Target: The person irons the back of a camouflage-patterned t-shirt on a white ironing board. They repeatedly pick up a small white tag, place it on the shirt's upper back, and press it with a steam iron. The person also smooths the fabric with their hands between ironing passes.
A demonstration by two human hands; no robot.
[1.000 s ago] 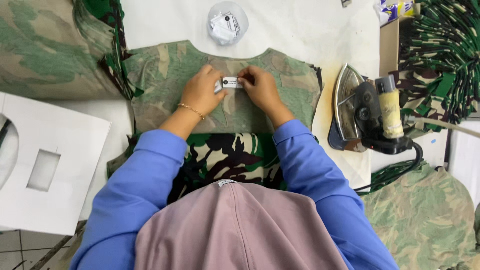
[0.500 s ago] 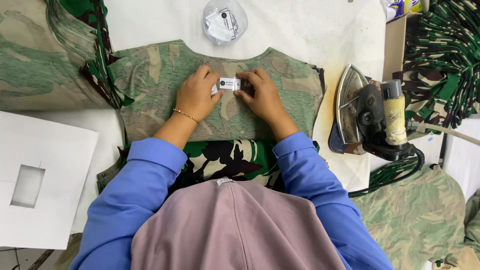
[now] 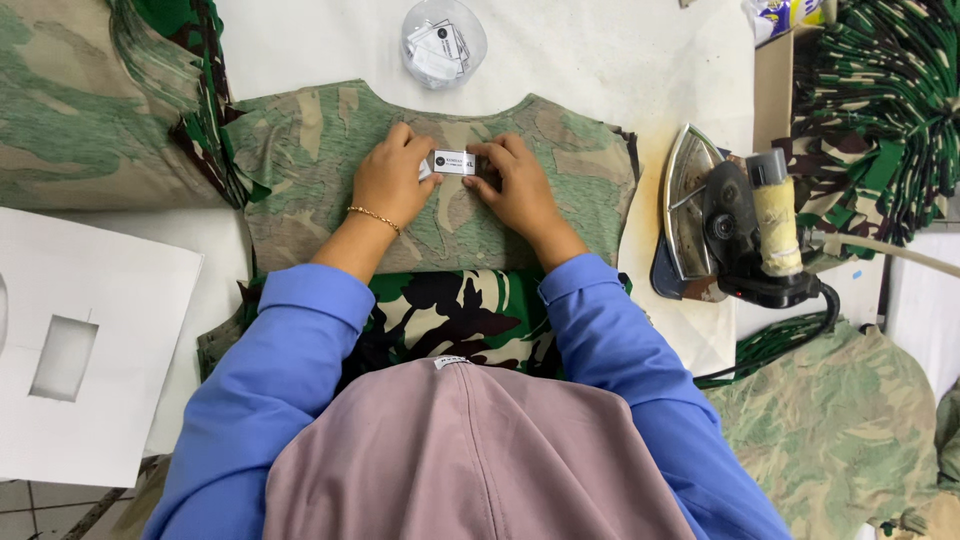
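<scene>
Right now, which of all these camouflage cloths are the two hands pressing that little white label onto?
The pale faded camouflage garment spread flat in the middle. Left hand and right hand pinch the label below its neckline; other cloths lie untouched aside.

Garment workshop, pressing/labelling station: padded white ironing table (image 3: 620, 60), scorch-stained. Industrial iron (image 3: 735, 225) at 3 o'clock, camouflage fabric stacks (image 3: 880, 110) at 2 and 10, tub of labels (image 3: 443, 42) at 12.

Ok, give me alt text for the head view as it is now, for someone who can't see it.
Both hands, left hand and right hand, press a small white label onto a camouflage garment lying flat on a white table. An iron rests to the right, and a clear bag of labels lies above.
</scene>
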